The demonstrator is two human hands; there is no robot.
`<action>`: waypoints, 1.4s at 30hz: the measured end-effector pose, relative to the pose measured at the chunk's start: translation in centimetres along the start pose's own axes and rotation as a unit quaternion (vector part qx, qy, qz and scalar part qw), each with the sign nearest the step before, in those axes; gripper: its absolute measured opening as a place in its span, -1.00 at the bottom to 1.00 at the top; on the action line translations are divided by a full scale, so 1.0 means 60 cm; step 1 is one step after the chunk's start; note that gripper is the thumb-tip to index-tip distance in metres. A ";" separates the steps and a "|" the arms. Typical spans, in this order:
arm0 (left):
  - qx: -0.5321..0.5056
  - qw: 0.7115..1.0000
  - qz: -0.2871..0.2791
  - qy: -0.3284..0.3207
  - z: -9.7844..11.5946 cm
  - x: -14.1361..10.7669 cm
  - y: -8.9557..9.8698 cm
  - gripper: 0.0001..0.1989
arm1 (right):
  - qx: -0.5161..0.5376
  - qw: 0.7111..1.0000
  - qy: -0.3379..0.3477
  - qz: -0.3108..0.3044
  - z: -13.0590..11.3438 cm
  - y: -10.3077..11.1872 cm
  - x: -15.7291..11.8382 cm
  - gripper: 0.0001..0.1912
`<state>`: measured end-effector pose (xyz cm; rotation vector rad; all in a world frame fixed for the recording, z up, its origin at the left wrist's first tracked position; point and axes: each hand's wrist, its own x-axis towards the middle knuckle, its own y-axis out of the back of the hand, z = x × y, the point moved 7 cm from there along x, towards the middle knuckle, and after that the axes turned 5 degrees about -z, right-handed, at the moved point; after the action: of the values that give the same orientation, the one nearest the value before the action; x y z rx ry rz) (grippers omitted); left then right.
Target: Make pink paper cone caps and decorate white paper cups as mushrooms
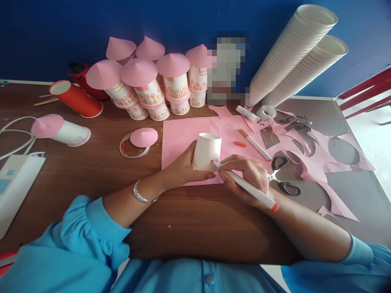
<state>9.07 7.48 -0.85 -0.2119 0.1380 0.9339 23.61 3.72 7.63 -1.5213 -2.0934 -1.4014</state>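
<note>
My left hand (191, 166) is wrapped round a white paper cup (208, 148), which stands upside down with its narrow end up, a little tilted. In my right hand (247, 175) is a white marker pen (252, 190) with an orange end. Its tip is at the cup's lower side, near the rim. Beneath the hands lies a pink paper sheet (180, 134). On it are a small orange pen cap (240, 144) and another marker with a brown-orange cap (255, 145). Black-handled scissors (276, 178) lie beside my right wrist, partly hidden by it.
Several decorated cup towers with pink cone roofs (139, 73) stand along the blue wall. Tall cup stacks (287, 53) lean at the back right. Pink paper scraps (311, 162) cover the right side. A tape ring (134, 150), an orange tube (76, 99) and a power strip (24, 183) lie left.
</note>
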 end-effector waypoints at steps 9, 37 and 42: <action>-0.010 1.000 -0.001 0.009 0.005 -0.002 0.000 -0.21 | -0.028 1.000 -0.009 0.004 -0.002 0.002 0.000 -0.87; 0.029 0.999 -0.006 -0.013 -0.001 0.002 0.003 -0.18 | -0.014 1.000 0.018 -0.002 -0.009 0.002 0.000 -0.84; 0.034 0.999 -0.004 -0.017 0.000 0.002 0.002 -0.18 | -0.020 1.000 0.018 -0.001 -0.009 0.003 0.001 -0.84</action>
<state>9.05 7.68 -0.88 -0.1333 0.1366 0.9236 23.56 3.33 8.09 -1.4969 -2.0602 -1.4677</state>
